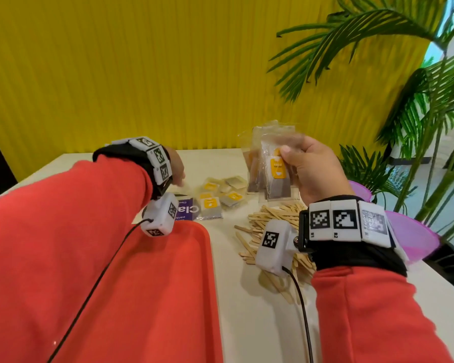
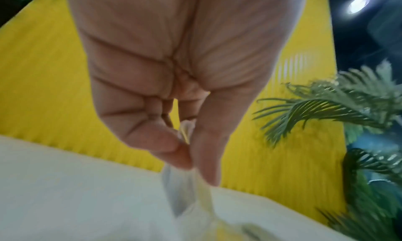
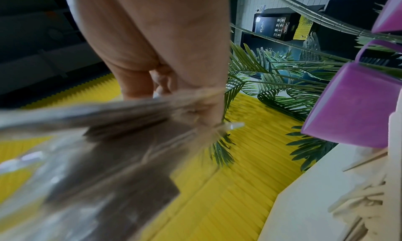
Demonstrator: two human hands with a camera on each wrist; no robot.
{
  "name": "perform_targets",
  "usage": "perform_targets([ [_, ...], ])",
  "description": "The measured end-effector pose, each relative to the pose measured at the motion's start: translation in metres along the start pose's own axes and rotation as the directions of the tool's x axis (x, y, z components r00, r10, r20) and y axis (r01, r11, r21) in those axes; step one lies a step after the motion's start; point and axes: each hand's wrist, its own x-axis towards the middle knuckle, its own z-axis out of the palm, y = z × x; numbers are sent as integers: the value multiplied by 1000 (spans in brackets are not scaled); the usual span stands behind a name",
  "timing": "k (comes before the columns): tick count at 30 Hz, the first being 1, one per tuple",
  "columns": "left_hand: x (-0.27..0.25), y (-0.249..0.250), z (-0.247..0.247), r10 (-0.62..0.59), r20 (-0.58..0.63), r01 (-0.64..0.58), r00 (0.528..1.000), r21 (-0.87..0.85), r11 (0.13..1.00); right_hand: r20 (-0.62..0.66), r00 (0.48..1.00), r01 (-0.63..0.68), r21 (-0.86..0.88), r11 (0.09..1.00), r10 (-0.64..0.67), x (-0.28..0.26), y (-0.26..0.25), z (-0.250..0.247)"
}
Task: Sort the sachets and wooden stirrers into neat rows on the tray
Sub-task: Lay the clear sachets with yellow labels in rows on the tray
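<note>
- The white table (image 1: 247, 323) runs up to a ribbed yellow wall (image 1: 142, 74); palm fronds (image 1: 417, 100) and purple bins (image 1: 414, 231) crowd its right edge.
- The red tray (image 1: 168, 297) lies on the near left of the table, its long axis running away from the person, largely covered by the left sleeve.
- The pile of wooden stirrers (image 1: 270, 224) lies right of the tray, sticks crossing at many angles, most pointing left and away; the right wrist camera hides its near part.
- The right hand (image 1: 317, 169) is raised above the stirrers, thumb and fingers clamped on a fanned bunch of sachets (image 1: 273, 166) that hang long axis upright, yellow labels facing the person.
- Loose sachets (image 1: 220, 197) lie flat in a jumble beyond the tray's far corner, beside a purple packet (image 1: 188, 209).
- The left hand (image 2: 174, 89) hovers over the table left of that jumble, thumb and forefinger pinching the top edge of one clear sachet (image 2: 185, 193), which hangs downward; the picture is blurred there.
</note>
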Motion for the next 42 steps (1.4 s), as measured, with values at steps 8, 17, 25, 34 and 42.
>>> perform_targets([
  [8, -41, 21, -59, 87, -338, -294, 937, -632, 717, -42, 999, 8, -24, 1000, -9, 1, 0, -3],
  [17, -49, 68, -71, 375, -315, -442, 872, -836, 324, 31, 998, 52, -142, 989, -48, 2, 1, -7],
  [25, -32, 93, -59, 340, -293, -392, 894, -878, 275, -167, 985, -46, 25, 999, 49, 9, 12, -28],
  [34, -2, 128, -22, 299, 14, -281, 954, -302, 911, -216, 976, -6, 135, 991, 36, 16, 18, -36],
  [42, 1, 144, -13, 294, 186, -303, 938, 21, 953, -188, 981, 2, 260, 966, 49, 16, 21, -45],
])
